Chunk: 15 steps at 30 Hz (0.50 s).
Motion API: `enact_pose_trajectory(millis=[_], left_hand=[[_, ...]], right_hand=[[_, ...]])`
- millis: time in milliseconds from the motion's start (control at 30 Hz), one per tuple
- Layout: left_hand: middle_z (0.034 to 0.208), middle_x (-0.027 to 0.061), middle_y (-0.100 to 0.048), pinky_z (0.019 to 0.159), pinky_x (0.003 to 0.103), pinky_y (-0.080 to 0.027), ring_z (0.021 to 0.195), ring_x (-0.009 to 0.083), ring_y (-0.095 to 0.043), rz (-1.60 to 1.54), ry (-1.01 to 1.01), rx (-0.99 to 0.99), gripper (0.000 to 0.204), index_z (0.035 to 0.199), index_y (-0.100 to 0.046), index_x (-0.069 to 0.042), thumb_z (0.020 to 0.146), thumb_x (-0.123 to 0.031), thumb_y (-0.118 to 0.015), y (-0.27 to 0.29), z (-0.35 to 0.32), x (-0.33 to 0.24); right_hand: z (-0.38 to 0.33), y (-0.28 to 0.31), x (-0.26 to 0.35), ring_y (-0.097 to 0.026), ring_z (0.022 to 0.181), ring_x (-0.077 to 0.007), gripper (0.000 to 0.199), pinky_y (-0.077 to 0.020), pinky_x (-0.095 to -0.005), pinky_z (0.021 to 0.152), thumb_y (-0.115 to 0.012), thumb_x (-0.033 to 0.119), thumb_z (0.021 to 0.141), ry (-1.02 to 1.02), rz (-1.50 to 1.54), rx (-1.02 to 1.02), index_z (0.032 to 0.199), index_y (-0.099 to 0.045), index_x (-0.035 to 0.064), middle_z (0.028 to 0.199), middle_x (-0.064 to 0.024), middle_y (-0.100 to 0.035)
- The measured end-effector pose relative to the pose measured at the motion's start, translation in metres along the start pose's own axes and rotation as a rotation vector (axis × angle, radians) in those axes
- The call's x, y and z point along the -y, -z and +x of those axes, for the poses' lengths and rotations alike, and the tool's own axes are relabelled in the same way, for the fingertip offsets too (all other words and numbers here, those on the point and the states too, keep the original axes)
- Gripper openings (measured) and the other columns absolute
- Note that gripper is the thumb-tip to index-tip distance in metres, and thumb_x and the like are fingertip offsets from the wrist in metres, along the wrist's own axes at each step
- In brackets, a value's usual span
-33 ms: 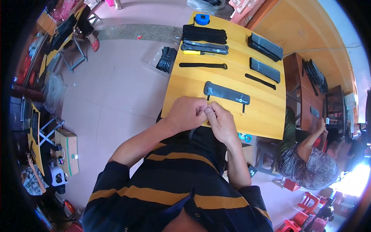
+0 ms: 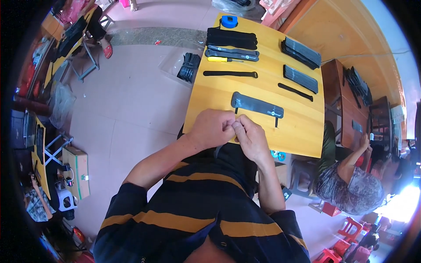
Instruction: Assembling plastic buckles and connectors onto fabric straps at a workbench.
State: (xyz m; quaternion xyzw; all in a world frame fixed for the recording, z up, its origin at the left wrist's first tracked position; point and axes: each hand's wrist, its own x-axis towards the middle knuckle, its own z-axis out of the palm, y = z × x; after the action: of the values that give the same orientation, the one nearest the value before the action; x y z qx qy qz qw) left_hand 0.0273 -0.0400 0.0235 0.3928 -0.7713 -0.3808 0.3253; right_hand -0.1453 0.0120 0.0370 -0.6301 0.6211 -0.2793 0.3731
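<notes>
Close to the near edge of the yellow table, my left hand (image 2: 213, 127) and my right hand (image 2: 253, 139) meet with curled fingers, both closed. Their fingertips pinch together; whatever they grip, if anything, is hidden by the fingers. Just beyond them a flat dark grey padded strip (image 2: 257, 105) lies on the tabletop, with two short black tabs sticking out from its near side. Farther off, one narrow black strap (image 2: 230, 74) lies to the left and another black strap (image 2: 295, 92) to the right.
The yellow table (image 2: 263, 83) also carries a black strap stack (image 2: 231, 39), a yellow-handled screwdriver (image 2: 218, 59), a blue tape measure (image 2: 229, 22) and two grey strip stacks (image 2: 300, 79). A clear bin (image 2: 169, 65) with dark straps adjoins its left side. A person (image 2: 351, 184) sits at right.
</notes>
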Motion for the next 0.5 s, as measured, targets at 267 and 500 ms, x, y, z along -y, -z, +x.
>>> enact_pose_trajectory(millis=[267, 500], left_hand=[[0.057, 0.0075, -0.055, 0.051, 0.033, -0.042, 0.05, 0.0145, -0.052, -0.058, 0.067, 0.056, 0.014, 0.073, -0.058, -0.004, 0.081, -0.008, -0.069, -0.0018, 0.0011, 0.0079], [0.057, 0.0054, -0.055, 0.051, 0.031, -0.042, 0.051, 0.0118, -0.053, -0.046, 0.057, 0.057, 0.013, 0.073, -0.059, -0.004, 0.081, -0.007, -0.068, 0.0006, 0.0043, 0.0078]], right_hand=[[0.0064, -0.0002, -0.0043, -0.07, 0.078, -0.0384, 0.019, -0.0528, -0.0472, 0.07, -0.05, 0.019, 0.107, 0.022, 0.133, 0.12, 0.101, -0.054, 0.001, 0.086, -0.023, -0.064], [0.0049, 0.0006, -0.0036, -0.07, 0.073, -0.0358, 0.017, -0.0528, -0.0473, 0.07, -0.049, 0.016, 0.107, 0.089, 0.077, 0.073, 0.1, -0.052, 0.0003, 0.085, -0.0224, -0.063]])
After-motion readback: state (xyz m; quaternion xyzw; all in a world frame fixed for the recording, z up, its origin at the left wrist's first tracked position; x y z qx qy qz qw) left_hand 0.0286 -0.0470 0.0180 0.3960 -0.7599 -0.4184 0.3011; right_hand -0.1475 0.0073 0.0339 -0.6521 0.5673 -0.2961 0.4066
